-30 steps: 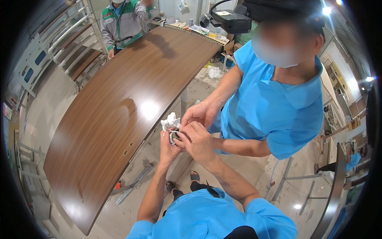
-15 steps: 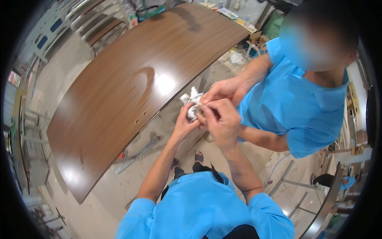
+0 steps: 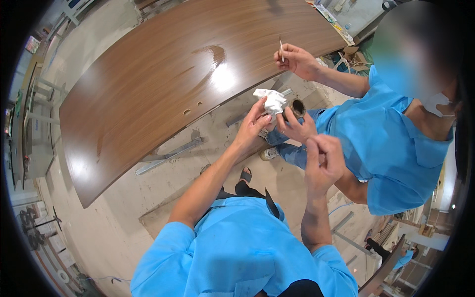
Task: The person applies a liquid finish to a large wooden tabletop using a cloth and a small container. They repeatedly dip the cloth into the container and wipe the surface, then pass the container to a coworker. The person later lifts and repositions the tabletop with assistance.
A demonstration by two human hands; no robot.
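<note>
A crumpled white cloth (image 3: 272, 103) is held in my left hand (image 3: 253, 123), its fingers and thumb closed against the near side. Right beside the cloth, a co-worker's hand (image 3: 301, 129) grips a small dark open pot (image 3: 298, 107), its mouth turned up. My right hand (image 3: 324, 161) is apart from the cloth, lower and to the right, with its fingers curled together in a pinch. Whatever those fingers may hold is hidden. The co-worker's other hand (image 3: 299, 62) holds a thin pale stick (image 3: 281, 50) over the far table edge.
A large brown wood-grain tabletop (image 3: 148, 94) fills the left and far side, with a dark wet smear and two small cut-outs near its edge. The co-worker in blue (image 3: 376, 143) stands close at my right. A metal leg (image 3: 170, 156) lies on the floor below the tabletop.
My right hand has drawn away from the cloth, down and right. The co-worker's stick hand has risen toward the tabletop, and the dark pot now shows beside the cloth.
</note>
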